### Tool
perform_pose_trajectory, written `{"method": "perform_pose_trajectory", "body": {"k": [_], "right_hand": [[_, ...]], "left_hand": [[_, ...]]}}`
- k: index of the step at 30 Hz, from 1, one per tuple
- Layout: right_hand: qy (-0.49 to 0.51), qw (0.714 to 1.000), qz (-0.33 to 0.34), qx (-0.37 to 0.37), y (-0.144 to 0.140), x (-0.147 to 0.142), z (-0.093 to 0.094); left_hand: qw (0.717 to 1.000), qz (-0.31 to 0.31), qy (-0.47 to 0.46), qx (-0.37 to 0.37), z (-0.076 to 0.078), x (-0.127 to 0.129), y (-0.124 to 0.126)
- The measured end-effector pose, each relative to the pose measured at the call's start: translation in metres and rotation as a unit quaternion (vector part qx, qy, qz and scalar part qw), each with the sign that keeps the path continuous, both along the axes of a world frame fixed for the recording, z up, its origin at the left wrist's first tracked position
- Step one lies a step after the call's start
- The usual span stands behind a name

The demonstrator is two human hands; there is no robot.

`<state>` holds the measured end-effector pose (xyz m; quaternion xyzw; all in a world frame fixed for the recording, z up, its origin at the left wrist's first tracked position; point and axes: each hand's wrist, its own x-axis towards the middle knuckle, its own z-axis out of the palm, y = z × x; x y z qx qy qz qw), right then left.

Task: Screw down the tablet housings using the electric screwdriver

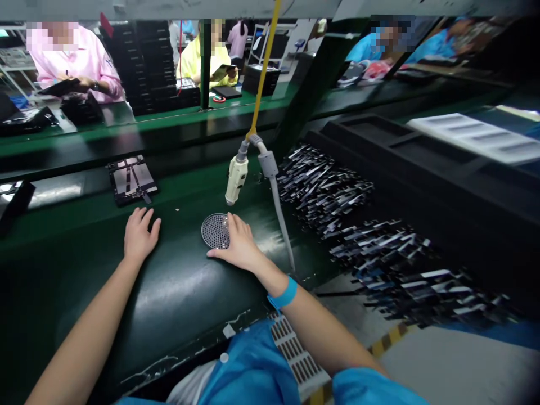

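Observation:
My right hand (239, 243) has its thumb and fingers around the right side of a round grey tray (214, 232) full of small holes. A few small shiny bits, perhaps screws, show at the tray's edge beside my fingers. The hand covers part of the tray. My left hand (141, 233) rests on the green work surface with its fingers apart, holding nothing. Just beyond it lies a flat device part (134, 179) with a black frame, a silvery face and a dark ribbon strip. Above the tray a cream electric screwdriver (237, 179) hangs upright, tip down.
A yellow cord (265, 67) and a grey cable (280, 216) run to the screwdriver. Many dark and silvery strips (324, 188) stand in bunches at right, beside black trays (379, 140). Another black part (14, 205) lies far left. Several people work across the line.

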<state>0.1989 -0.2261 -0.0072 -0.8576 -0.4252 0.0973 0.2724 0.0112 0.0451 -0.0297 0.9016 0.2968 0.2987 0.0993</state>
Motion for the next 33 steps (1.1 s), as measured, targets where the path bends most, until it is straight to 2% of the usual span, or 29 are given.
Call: {"method": "perform_pose_trajectory", "body": {"k": [4, 8, 10, 15, 18, 21, 26, 30, 33], "right_hand": [[-0.059, 0.998, 0.019, 0.030, 0.006, -0.008, 0.001], [-0.027, 0.985, 0.160, 0.049, -0.003, -0.019, 0.006], [-0.012, 0.978, 0.204, 0.051, -0.007, -0.027, 0.008], [0.013, 0.975, 0.221, 0.031, -0.008, -0.042, 0.012], [0.018, 0.973, 0.231, 0.021, -0.005, -0.042, 0.012], [0.018, 0.963, 0.268, 0.010, -0.004, -0.039, 0.011], [-0.066, 0.954, 0.290, -0.018, -0.021, -0.043, 0.012], [-0.135, 0.956, 0.254, -0.056, -0.038, -0.060, 0.010], [-0.157, 0.955, 0.236, -0.083, -0.033, -0.075, 0.009]], "left_hand": [[0.999, -0.023, -0.016, -0.030, -0.002, -0.018, -0.030], [0.998, -0.033, -0.024, -0.056, -0.001, -0.033, -0.048], [0.997, -0.037, -0.025, -0.069, -0.001, -0.036, -0.052], [0.994, -0.044, -0.036, -0.090, -0.002, -0.035, -0.053], [0.993, -0.055, -0.044, -0.097, -0.002, -0.033, -0.051], [0.991, -0.067, -0.049, -0.103, 0.000, -0.033, -0.053], [0.987, -0.108, -0.031, -0.116, 0.008, -0.033, -0.072], [0.977, -0.172, 0.020, -0.128, 0.013, -0.029, -0.093], [0.971, -0.191, 0.055, -0.136, 0.016, -0.027, -0.102]]}}
